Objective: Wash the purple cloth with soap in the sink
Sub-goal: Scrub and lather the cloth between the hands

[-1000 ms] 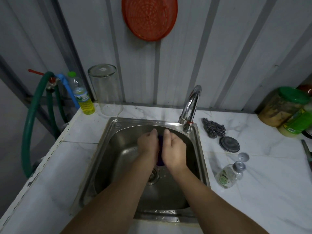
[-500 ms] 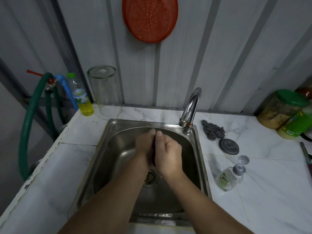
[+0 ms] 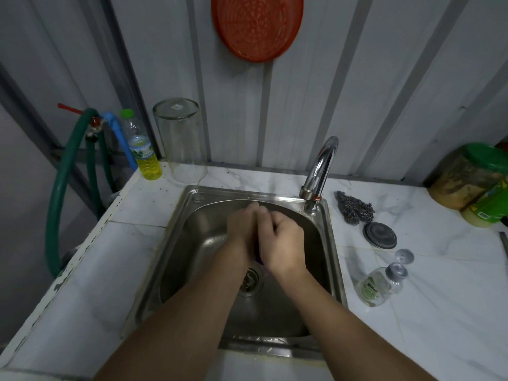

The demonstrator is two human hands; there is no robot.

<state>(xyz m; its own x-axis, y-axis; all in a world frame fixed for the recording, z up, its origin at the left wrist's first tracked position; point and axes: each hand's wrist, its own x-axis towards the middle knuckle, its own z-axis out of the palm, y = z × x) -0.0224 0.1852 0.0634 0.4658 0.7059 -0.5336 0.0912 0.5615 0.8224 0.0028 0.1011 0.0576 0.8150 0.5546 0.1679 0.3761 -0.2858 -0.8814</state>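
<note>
Both my hands are pressed together over the middle of the steel sink [image 3: 178,243]. My left hand [image 3: 240,229] and my right hand [image 3: 283,243] squeeze the purple cloth [image 3: 257,258] between them; only a small purple strip shows below the palms, above the drain [image 3: 248,280]. A small clear soap bottle [image 3: 378,284] lies on its side on the counter right of the sink, its cap [image 3: 404,256] off beside it. The tap [image 3: 319,171] arches over the sink's back right corner; no running water is visible.
Steel wool [image 3: 354,207] and a dark round lid [image 3: 380,235] lie right of the tap. Green-lidded jars [image 3: 467,177] stand at far right. An upturned glass jar [image 3: 180,141], a yellow liquid bottle [image 3: 143,149] and a green hose [image 3: 63,188] are at back left. An orange strainer [image 3: 255,26] hangs on the wall.
My hands have kept rubbing together on the cloth; the right hand has slid over the left and less of the purple cloth shows than a second ago.
</note>
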